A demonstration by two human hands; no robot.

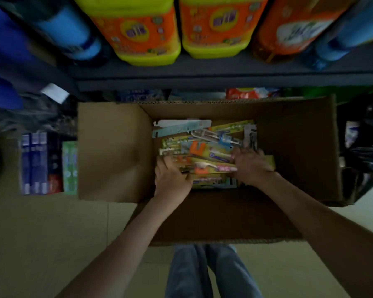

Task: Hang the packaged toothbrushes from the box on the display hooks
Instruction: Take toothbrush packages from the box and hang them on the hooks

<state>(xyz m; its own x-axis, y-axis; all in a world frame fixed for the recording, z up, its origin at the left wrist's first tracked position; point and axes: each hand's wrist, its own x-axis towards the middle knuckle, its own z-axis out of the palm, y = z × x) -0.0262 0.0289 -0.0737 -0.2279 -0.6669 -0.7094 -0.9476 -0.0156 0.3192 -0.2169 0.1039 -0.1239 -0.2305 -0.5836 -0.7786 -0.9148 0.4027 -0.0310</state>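
Cardboard box at frame centre holds the packaged toothbrushes, with their long axes running left to right. Left hand grips the pile's left end. Right hand curls over its right end, apparently clamped, though blur obscures the fingers. Both hands are equally near.

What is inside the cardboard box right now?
A loose pile of toothbrush packs, with the left hand and right hand on its near ends. The hands cover those ends, and the pile hides any lower packs and the floor of the box.
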